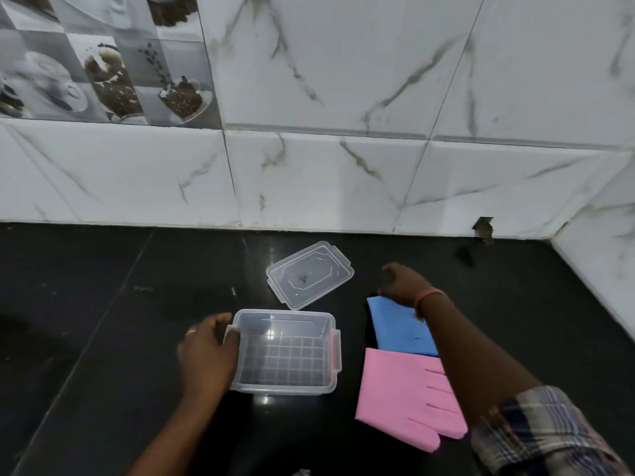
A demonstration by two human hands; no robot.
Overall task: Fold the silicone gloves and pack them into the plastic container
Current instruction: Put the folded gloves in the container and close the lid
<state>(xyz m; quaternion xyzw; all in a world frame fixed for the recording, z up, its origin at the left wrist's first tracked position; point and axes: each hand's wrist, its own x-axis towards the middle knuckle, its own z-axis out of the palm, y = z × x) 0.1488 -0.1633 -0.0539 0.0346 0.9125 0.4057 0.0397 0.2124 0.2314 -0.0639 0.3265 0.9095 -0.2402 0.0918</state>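
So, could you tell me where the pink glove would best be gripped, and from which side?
Probably at its cuff. The pink glove lies flat on the black counter with its straight cuff edge toward the container and its fingers toward the person's right, partly under the right forearm. Coming from the container side with the left hand, a pinch on that free cuff edge looks easiest.
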